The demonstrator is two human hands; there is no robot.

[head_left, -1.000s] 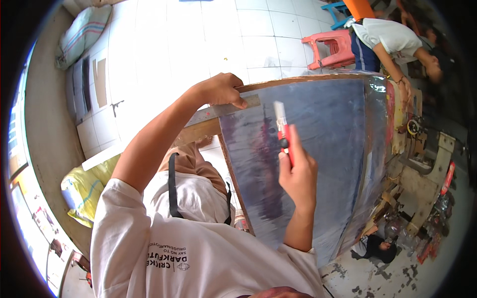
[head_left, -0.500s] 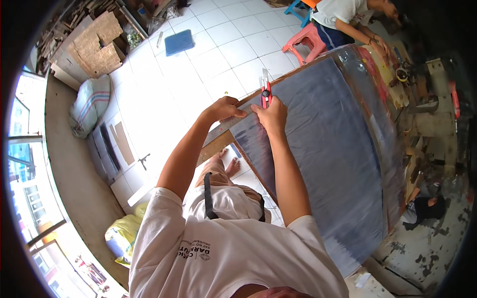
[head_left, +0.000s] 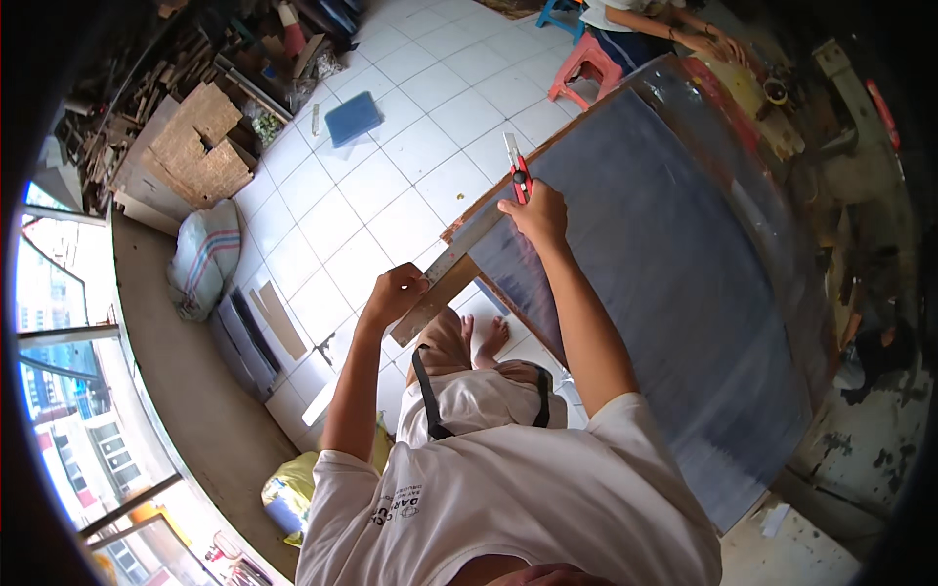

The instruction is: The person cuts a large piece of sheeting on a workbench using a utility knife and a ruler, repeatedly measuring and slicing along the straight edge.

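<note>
The utility knife (head_left: 515, 166), clenched in my right hand (head_left: 535, 210), sits at the blue sheet's (head_left: 664, 264) far edge. Since a moment ago, my left hand (head_left: 396, 293) has slid down the ruler (head_left: 459, 256) and presses it.

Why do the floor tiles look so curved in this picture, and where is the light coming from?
In the head view the fisheye lens bends straight lines toward the rim, so the tiled floor bows. Daylight enters from the windows at the left, which look washed out. The clear sheet over the grey panel shows glare, while the right hand with the red cutter is sharp.
</note>
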